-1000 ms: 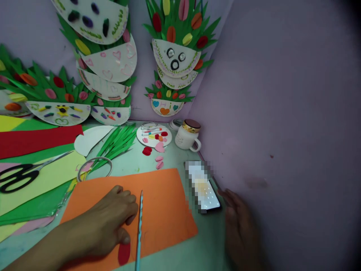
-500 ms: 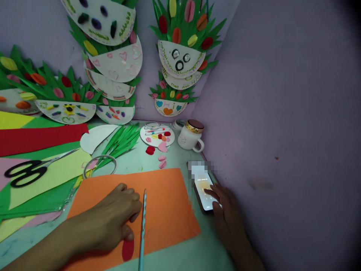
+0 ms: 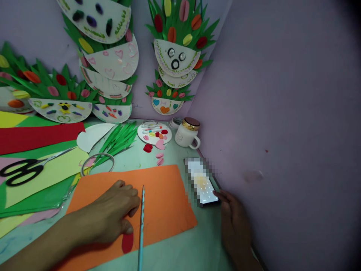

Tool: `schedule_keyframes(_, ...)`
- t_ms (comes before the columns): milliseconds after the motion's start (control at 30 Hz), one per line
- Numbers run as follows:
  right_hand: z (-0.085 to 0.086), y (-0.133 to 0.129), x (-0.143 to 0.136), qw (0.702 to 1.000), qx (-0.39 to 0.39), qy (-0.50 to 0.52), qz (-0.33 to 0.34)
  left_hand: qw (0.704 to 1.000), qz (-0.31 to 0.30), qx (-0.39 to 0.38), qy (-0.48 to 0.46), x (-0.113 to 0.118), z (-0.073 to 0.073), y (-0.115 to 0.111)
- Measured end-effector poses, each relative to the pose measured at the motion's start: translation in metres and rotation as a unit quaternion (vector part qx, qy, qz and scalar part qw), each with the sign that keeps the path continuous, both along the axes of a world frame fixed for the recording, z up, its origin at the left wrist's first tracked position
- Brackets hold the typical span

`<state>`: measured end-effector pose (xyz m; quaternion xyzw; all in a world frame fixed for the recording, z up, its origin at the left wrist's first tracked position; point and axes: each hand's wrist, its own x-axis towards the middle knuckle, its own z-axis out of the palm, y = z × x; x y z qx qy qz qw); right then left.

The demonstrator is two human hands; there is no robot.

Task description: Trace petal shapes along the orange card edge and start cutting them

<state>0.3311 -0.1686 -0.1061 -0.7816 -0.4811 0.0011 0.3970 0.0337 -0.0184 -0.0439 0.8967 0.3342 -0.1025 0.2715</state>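
Observation:
My left hand (image 3: 120,216) rests on an orange paper sheet (image 3: 163,199), fingers curled under. Its thumb presses down a red paper oval (image 3: 128,242) near the sheet's lower edge. Just right of this hand, a light blue pencil (image 3: 142,222) stands out upright in the view, point away from me; nothing is seen gripping it. My right hand (image 3: 234,214) is at the lower right corner of a phone (image 3: 207,188) with a lit screen, partly blurred out. Its fingers are closed at that corner, and the thumb is hidden.
Black-handled scissors (image 3: 25,171) lie on coloured paper sheets at the left, near a tape roll (image 3: 97,164). Green paper strips (image 3: 120,139), a white plate (image 3: 141,134) with paper pieces and a lidded mug (image 3: 186,133) stand behind. A purple wall (image 3: 276,94) borders the right side.
My right hand's fingers have moved off the phone's screen to its lower right corner. The phone's near end has shifted slightly. My left hand keeps its place on the oval.

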Motion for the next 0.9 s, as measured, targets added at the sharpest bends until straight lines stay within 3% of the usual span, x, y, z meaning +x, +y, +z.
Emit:
schedule_keyframes(233,0.000,0.003,0.000,1.000,-0.015,-0.008,0.022,1.000,0.005,-0.002,-0.001,0.001,0.002,-0.001)
schedule_keyframes(433,0.001,0.004,-0.004,0.993,0.011,-0.071,0.091,1.000,0.001,-0.006,0.001,0.002,0.003,0.000)
schedule_keyframes(667,-0.002,0.006,-0.006,0.991,-0.020,-0.086,0.105,1.000,-0.006,0.000,-0.014,-0.003,-0.006,0.000)
schedule_keyframes(900,0.008,0.019,0.002,0.994,0.001,-0.054,0.093,1.000,0.001,-0.003,-0.017,-0.005,-0.009,0.000)
